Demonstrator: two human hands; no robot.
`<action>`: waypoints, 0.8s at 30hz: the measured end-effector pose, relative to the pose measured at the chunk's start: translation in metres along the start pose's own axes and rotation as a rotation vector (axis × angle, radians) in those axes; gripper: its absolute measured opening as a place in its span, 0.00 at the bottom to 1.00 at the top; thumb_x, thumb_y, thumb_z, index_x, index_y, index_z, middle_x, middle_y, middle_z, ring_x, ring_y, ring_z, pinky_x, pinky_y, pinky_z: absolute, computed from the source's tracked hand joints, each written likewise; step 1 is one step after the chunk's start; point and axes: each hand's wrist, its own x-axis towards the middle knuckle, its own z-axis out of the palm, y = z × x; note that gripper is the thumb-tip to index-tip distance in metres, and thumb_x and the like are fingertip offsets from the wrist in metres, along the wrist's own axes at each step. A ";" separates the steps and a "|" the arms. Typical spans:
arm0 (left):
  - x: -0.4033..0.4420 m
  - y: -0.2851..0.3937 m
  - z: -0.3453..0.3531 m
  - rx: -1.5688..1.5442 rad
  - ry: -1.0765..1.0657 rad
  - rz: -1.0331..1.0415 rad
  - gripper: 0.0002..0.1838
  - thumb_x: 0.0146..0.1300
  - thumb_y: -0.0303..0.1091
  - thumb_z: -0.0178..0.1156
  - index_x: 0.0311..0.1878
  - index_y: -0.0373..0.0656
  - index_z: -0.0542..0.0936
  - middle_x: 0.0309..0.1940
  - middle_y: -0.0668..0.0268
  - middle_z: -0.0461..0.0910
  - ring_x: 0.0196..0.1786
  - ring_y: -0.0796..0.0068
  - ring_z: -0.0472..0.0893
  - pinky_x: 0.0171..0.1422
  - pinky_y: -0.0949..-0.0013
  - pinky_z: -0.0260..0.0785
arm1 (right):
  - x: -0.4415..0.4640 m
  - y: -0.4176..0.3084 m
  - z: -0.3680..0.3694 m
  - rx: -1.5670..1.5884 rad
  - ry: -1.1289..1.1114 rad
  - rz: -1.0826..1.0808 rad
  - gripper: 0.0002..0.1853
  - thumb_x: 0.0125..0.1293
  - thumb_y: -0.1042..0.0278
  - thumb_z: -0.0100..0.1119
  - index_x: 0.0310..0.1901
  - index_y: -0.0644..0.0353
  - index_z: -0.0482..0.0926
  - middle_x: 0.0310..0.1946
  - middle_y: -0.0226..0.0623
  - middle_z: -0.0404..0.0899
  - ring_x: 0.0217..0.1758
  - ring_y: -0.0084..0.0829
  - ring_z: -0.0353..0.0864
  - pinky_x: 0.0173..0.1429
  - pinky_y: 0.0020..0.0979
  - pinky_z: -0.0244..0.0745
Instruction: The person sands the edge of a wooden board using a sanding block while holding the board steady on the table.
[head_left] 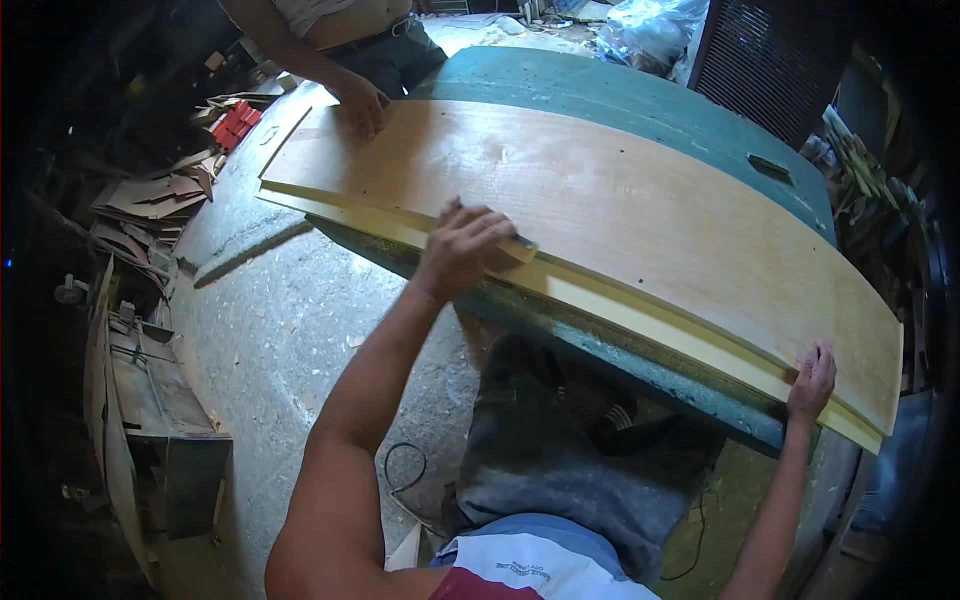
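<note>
Head view: around the hands spreads a speckled grey floor [270, 340], with wood scraps [160, 195] beyond the left hand [465, 245]. Past both hands extends a scuffed green bench [560, 82]; on it, beneath them, lies a long, smooth, pale wooden panel [620, 215] over a yellowish board [665, 325] with a protruding edge. Another person's hand [360, 105] rests beyond the left hand. Well apart, the left hand curls round a small blurred object [527, 249]; the right hand [815, 375] touches the panel's near edge, its grip unclear.
</note>
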 end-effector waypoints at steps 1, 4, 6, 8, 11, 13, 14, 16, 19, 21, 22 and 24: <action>0.000 -0.003 -0.001 -0.003 0.015 0.017 0.12 0.63 0.26 0.60 0.47 0.46 0.87 0.47 0.61 0.90 0.55 0.57 0.86 0.67 0.51 0.72 | 0.001 0.000 0.000 0.022 0.014 -0.021 0.21 0.80 0.59 0.52 0.64 0.65 0.78 0.66 0.52 0.79 0.70 0.54 0.76 0.75 0.48 0.69; -0.033 -0.069 -0.014 0.171 0.074 -0.183 0.13 0.57 0.27 0.67 0.46 0.46 0.87 0.41 0.61 0.89 0.47 0.57 0.86 0.57 0.51 0.75 | 0.001 -0.006 0.001 -0.046 0.033 -0.012 0.20 0.80 0.59 0.53 0.63 0.65 0.79 0.66 0.52 0.80 0.70 0.53 0.77 0.75 0.48 0.69; -0.029 -0.063 -0.017 0.125 0.037 -0.137 0.14 0.57 0.26 0.66 0.47 0.46 0.87 0.43 0.62 0.90 0.50 0.57 0.86 0.62 0.52 0.74 | 0.001 -0.014 -0.002 -0.053 0.025 0.030 0.20 0.80 0.59 0.54 0.63 0.65 0.79 0.66 0.51 0.80 0.70 0.53 0.77 0.75 0.48 0.70; -0.010 -0.021 0.000 0.029 -0.016 -0.062 0.15 0.60 0.27 0.66 0.51 0.46 0.88 0.48 0.62 0.90 0.54 0.59 0.86 0.67 0.50 0.72 | 0.003 -0.019 -0.004 -0.052 0.012 0.053 0.19 0.79 0.60 0.55 0.62 0.64 0.79 0.65 0.51 0.80 0.70 0.53 0.77 0.74 0.48 0.70; 0.025 0.065 0.032 -0.006 -0.056 0.075 0.16 0.65 0.29 0.64 0.55 0.47 0.88 0.55 0.62 0.90 0.61 0.62 0.85 0.72 0.46 0.69 | 0.002 -0.018 -0.006 0.008 0.031 0.028 0.20 0.80 0.59 0.54 0.62 0.65 0.79 0.65 0.51 0.81 0.70 0.53 0.77 0.75 0.48 0.70; 0.026 0.066 0.025 0.012 -0.045 0.094 0.14 0.65 0.27 0.63 0.53 0.46 0.88 0.53 0.61 0.90 0.60 0.61 0.86 0.68 0.50 0.71 | 0.002 -0.010 -0.007 0.010 0.025 -0.004 0.20 0.80 0.59 0.53 0.62 0.65 0.79 0.65 0.51 0.81 0.70 0.54 0.77 0.75 0.48 0.70; 0.026 0.062 0.019 0.036 -0.037 0.119 0.13 0.65 0.26 0.62 0.50 0.45 0.88 0.51 0.60 0.90 0.59 0.60 0.86 0.65 0.53 0.73 | 0.002 -0.007 -0.005 0.020 0.022 -0.030 0.20 0.80 0.59 0.53 0.62 0.65 0.79 0.65 0.52 0.81 0.70 0.54 0.77 0.75 0.49 0.70; -0.003 0.003 0.016 0.077 0.027 0.002 0.12 0.65 0.33 0.67 0.51 0.47 0.88 0.51 0.63 0.91 0.57 0.61 0.87 0.66 0.51 0.74 | 0.001 -0.010 -0.003 0.004 0.032 -0.020 0.20 0.80 0.59 0.52 0.62 0.65 0.79 0.65 0.52 0.81 0.70 0.54 0.77 0.75 0.48 0.70; -0.022 -0.049 -0.008 0.242 0.081 -0.047 0.14 0.57 0.39 0.75 0.45 0.46 0.87 0.41 0.63 0.90 0.46 0.60 0.87 0.58 0.53 0.74 | 0.003 -0.020 -0.006 -0.027 0.032 0.005 0.20 0.80 0.60 0.52 0.61 0.66 0.79 0.65 0.52 0.80 0.70 0.54 0.77 0.76 0.48 0.69; -0.021 -0.045 -0.010 0.159 0.052 -0.107 0.16 0.56 0.40 0.76 0.45 0.46 0.87 0.41 0.62 0.89 0.46 0.59 0.87 0.58 0.53 0.74 | 0.006 -0.025 -0.006 -0.030 0.035 0.013 0.20 0.80 0.60 0.52 0.61 0.66 0.79 0.65 0.53 0.80 0.70 0.55 0.77 0.76 0.48 0.69; -0.013 -0.020 -0.008 0.071 0.016 -0.080 0.12 0.59 0.34 0.72 0.46 0.46 0.87 0.41 0.61 0.90 0.46 0.59 0.88 0.60 0.53 0.74 | 0.006 -0.020 -0.004 -0.017 0.023 0.033 0.20 0.80 0.60 0.52 0.61 0.66 0.79 0.65 0.53 0.80 0.70 0.55 0.76 0.76 0.48 0.69; -0.008 0.022 0.012 0.031 -0.007 0.049 0.15 0.65 0.27 0.60 0.53 0.46 0.88 0.49 0.65 0.90 0.58 0.58 0.86 0.73 0.48 0.69 | 0.002 -0.012 0.000 0.000 0.014 0.037 0.20 0.80 0.60 0.52 0.62 0.67 0.79 0.66 0.53 0.80 0.71 0.54 0.76 0.76 0.49 0.69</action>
